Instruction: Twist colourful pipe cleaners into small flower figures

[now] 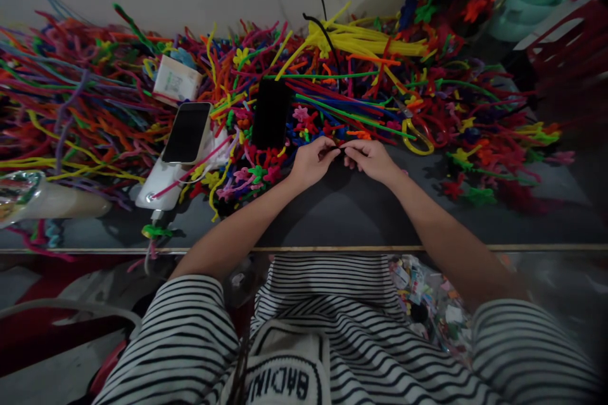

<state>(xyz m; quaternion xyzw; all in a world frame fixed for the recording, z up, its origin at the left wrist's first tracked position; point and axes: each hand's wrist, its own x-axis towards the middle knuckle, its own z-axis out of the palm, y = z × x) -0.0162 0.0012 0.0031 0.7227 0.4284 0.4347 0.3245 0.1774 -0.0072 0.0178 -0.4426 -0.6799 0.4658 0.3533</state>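
Observation:
My left hand (313, 160) and my right hand (368, 159) meet above the dark table (342, 215), fingertips nearly touching. Both pinch a small dark piece (341, 149) between thumb and fingers; its shape is too small to make out. Just beyond the hands lies a heap of coloured pipe cleaners (228, 95), some bent into small flowers. A black phone (270, 115) rests on the heap to the left of my hands.
Yellow-handled scissors (418, 137) lie to the right. At left are another phone (187, 133) on a white power bank (159, 185) with a cable, a small white box (177, 80) and a plastic cup (61, 199). Yellow pipe cleaners (365, 40) lie at the back.

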